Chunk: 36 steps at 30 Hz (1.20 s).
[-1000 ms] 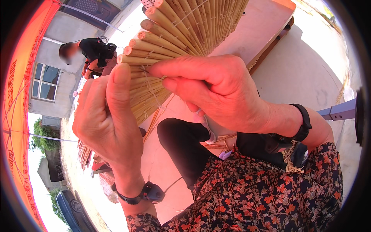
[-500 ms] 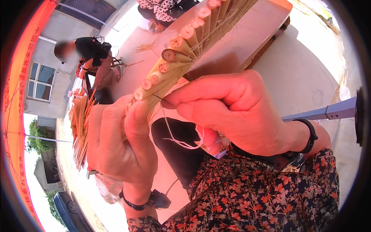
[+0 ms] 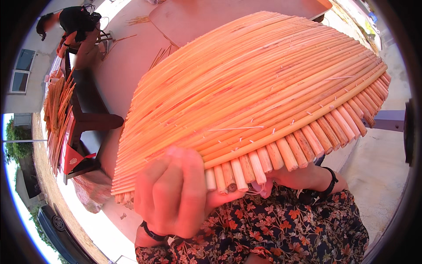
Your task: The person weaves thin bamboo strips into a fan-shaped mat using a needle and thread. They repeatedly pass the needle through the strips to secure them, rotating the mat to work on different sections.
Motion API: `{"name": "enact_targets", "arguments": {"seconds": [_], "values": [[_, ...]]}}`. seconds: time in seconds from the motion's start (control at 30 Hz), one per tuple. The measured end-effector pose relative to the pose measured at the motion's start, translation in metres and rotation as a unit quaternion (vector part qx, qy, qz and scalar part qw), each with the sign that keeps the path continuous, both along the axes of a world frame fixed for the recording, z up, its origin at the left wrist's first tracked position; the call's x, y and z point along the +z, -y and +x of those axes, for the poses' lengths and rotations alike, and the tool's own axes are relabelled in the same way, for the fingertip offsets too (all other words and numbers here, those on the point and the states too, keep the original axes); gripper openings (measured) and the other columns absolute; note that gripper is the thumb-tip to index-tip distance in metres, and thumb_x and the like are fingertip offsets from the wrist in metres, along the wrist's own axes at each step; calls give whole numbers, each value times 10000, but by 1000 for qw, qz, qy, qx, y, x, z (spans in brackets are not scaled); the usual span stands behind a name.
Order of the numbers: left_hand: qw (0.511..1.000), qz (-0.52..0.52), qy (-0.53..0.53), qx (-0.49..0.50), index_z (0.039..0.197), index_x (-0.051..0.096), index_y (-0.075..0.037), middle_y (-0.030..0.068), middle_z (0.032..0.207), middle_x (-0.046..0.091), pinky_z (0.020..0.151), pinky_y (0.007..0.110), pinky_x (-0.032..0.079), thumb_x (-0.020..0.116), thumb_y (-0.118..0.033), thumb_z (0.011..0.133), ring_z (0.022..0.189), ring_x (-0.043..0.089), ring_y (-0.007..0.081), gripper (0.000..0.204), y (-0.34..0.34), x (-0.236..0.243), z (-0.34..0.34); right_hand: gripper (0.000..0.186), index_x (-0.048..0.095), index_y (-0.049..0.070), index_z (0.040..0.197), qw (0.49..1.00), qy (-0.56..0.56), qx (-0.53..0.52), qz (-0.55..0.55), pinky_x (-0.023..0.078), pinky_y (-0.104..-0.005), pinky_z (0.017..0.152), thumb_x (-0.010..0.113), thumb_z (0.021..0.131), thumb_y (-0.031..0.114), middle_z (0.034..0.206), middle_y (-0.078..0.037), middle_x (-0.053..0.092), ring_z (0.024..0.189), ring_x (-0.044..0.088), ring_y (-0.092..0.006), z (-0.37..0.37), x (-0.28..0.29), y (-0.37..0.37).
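A broad mat of pale reeds (image 3: 259,79), stitched with short white threads, fills the middle of the head view, tilted, its cut reed ends fringing the lower right edge. My left hand (image 3: 171,193) grips that lower edge, fingers bent over it and slightly blurred. Behind the fringe, my right hand (image 3: 285,176) is mostly covered by the mat, so what its fingers hold is hidden; something lilac shows at its fingertips, with loose white thread (image 3: 254,192) hanging nearby.
At upper left a person in black (image 3: 77,22) bends beside a dark stand (image 3: 88,119) piled with loose reeds (image 3: 57,110). A pale board (image 3: 193,17) lies beyond the mat, with scattered sticks (image 3: 136,20) near it. A metal bar (image 3: 391,121) is at right, a car (image 3: 57,233) outside.
The mat has swung from edge-on to showing its broad face. My right hand, earlier pinching a thin dark needle at the reed ends, has gone behind it. My left hand has moved lower.
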<state>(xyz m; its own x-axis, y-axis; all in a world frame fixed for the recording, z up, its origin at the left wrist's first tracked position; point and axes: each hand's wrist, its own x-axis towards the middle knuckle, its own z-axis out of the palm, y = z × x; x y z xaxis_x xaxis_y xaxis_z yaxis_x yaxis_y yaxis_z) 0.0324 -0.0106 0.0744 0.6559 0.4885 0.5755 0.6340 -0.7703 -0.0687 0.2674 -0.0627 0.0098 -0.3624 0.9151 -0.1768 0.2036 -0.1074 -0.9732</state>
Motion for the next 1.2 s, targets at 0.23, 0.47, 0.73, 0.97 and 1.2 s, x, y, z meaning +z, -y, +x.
{"name": "enact_targets", "arguments": {"seconds": [0.23,0.47,0.73,0.97,1.2], "values": [[999,-44,-22,-12,1089,681,98,207,966,684,728,415,596,578,-526,1017,829,676,340,637,-13,5,-11,136,720,242,1065,1000,-22,-8,-11,377,-299,1007,614,993,288,838,54,700,998,623,-39,-4,6,-2],[999,19,42,-17,932,745,38,139,838,689,591,344,610,538,-410,1048,717,700,265,507,-26,-3,-4,136,718,228,1062,1000,11,-7,3,396,-303,980,609,996,276,846,42,702,985,631,-56,5,13,0],[998,27,54,-19,952,746,33,136,851,683,608,353,620,564,-428,1030,757,708,269,502,-27,-10,-5,135,715,212,1058,1000,28,-5,8,418,-307,949,605,999,262,856,29,704,970,641,-75,4,12,0],[999,-1,35,-29,965,745,32,137,877,684,614,355,622,591,-458,1016,774,708,265,516,-23,-8,-7,135,713,198,1054,999,31,-6,15,436,-311,922,600,1002,249,864,17,706,956,650,-91,4,8,1],[996,58,63,-25,943,751,3,108,851,681,609,337,604,531,-431,1050,771,703,243,499,-23,-25,-5,135,712,184,1051,999,29,-3,26,455,-314,894,596,1004,237,872,6,708,943,658,-108,0,3,-2]]}}
